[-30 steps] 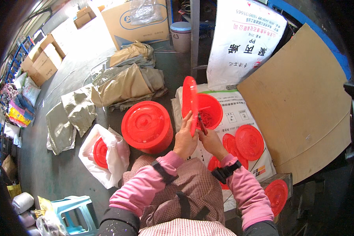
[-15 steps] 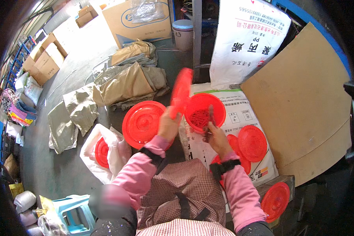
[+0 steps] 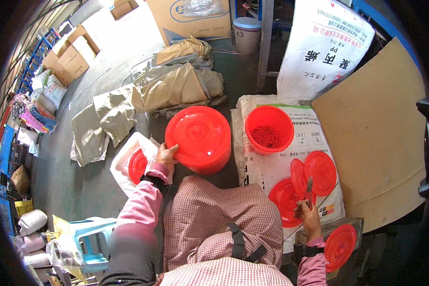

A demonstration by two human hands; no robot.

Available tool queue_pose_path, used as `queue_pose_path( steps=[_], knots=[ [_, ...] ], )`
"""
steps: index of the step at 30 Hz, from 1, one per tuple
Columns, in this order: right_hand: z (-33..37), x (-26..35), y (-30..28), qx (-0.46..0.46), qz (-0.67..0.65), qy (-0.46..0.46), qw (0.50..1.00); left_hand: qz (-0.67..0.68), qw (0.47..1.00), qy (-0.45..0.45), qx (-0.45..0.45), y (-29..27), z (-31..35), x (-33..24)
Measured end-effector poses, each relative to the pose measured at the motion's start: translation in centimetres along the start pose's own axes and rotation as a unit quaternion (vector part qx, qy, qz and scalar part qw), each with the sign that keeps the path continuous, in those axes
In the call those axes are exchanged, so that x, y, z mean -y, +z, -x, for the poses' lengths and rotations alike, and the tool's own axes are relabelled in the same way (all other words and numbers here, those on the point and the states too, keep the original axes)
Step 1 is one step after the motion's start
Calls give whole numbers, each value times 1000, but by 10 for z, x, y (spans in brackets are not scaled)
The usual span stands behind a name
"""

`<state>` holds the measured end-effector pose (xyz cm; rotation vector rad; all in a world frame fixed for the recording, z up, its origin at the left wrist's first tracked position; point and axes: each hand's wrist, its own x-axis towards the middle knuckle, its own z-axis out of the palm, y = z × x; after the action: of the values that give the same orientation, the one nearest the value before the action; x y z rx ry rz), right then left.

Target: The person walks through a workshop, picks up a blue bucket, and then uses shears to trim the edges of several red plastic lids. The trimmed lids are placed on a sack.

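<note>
My left hand (image 3: 166, 156) grips the left rim of a round red plastic lid (image 3: 198, 133). That lid lies flat on top of a red stack or bucket whose side shows below it. In my right hand (image 3: 310, 220) is a narrow metal knife-like tool (image 3: 310, 185), pointing away from me. Its exact kind is hard to make out. Right under the tool are several loose red lids, among them a flat one (image 3: 282, 198) and another (image 3: 320, 172). An open red bucket (image 3: 282, 121) with small red plastic pieces (image 3: 265, 137) in it stands beyond, between my hands.
A printed white sack (image 3: 250, 164) lies under the bucket and lids. Another red lid (image 3: 339, 249) leans at the lower right, below a cardboard sheet (image 3: 372, 138). Left are a white bag (image 3: 121, 171) holding a red lid, a blue stool (image 3: 93, 240) and folded tan sacks (image 3: 176, 88).
My left hand has brought the upright lid down and left onto the red stack. My right hand has moved with the tool from the bucket toward me and right, to the loose lids.
</note>
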<state>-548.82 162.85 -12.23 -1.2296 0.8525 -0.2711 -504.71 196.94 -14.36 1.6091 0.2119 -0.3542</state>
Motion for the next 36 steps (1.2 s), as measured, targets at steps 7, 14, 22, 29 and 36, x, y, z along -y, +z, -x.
queue_pose_path(
  steps=[7, 14, 22, 29, 36],
  knots=[
    [12, -40, -39, -85, 37, 32, 995, -496, 770, 401, -2, 35, 8, -24],
    [-14, -66, -60, -270, 469, -188, 820, -586, 747, 281, 138, 93, 38, -42],
    [-79, -19, -38, -265, 549, -186, 771, -419, 794, 312, 312, 138, 100, -57],
    [-46, 100, -41, -109, -267, -167, 943, -60, 874, -97, 473, 175, 153, -51],
    [-40, 83, 41, 78, -336, -64, 936, 384, 730, -194, 531, 190, 197, -49]
  ],
)
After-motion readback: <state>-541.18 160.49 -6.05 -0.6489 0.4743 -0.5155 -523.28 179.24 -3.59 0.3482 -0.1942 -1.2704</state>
